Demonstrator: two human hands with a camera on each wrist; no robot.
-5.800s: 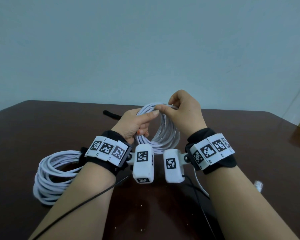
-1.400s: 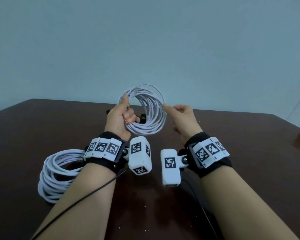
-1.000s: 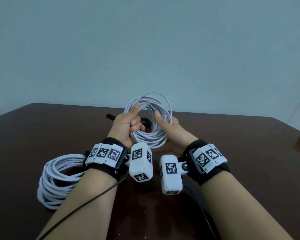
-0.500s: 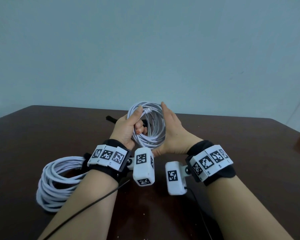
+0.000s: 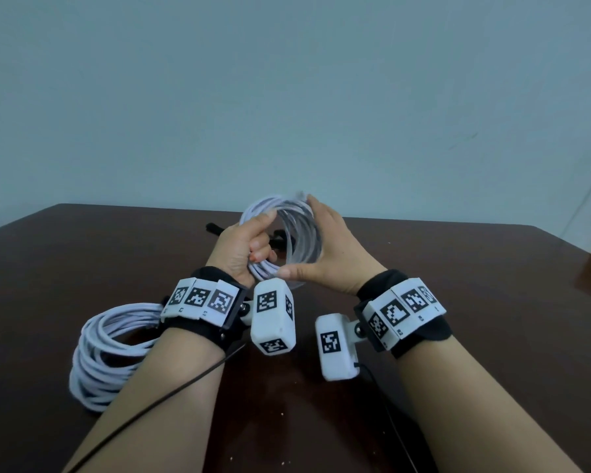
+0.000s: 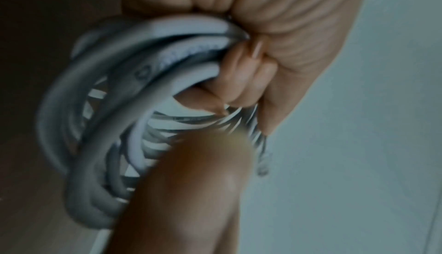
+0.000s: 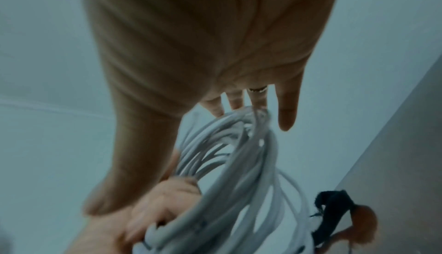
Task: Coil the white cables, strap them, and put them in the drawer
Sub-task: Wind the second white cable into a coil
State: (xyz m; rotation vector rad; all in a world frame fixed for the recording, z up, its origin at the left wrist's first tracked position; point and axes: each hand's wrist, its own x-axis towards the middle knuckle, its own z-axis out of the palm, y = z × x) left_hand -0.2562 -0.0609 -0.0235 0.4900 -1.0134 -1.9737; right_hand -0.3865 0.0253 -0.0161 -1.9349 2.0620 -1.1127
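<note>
A small coil of white cable is held upright above the dark table. My left hand grips its left side, fingers curled through the loops. My right hand lies flat against the coil's right side. Its fingers are straight and touch the top of the coil, and the thumb reaches under the bottom. A second, larger coil of white cable lies on the table at the left, partly behind my left forearm. A black strap lies on the table behind the hands.
The black strap shows beyond the held coil in the right wrist view. A plain pale wall stands behind the table's far edge. Thin black wires run along both forearms. No drawer is in view.
My right hand came in from the right and laid itself against the coil; its fingertips have slid up to the coil's top. The left hand kept its grip throughout.
</note>
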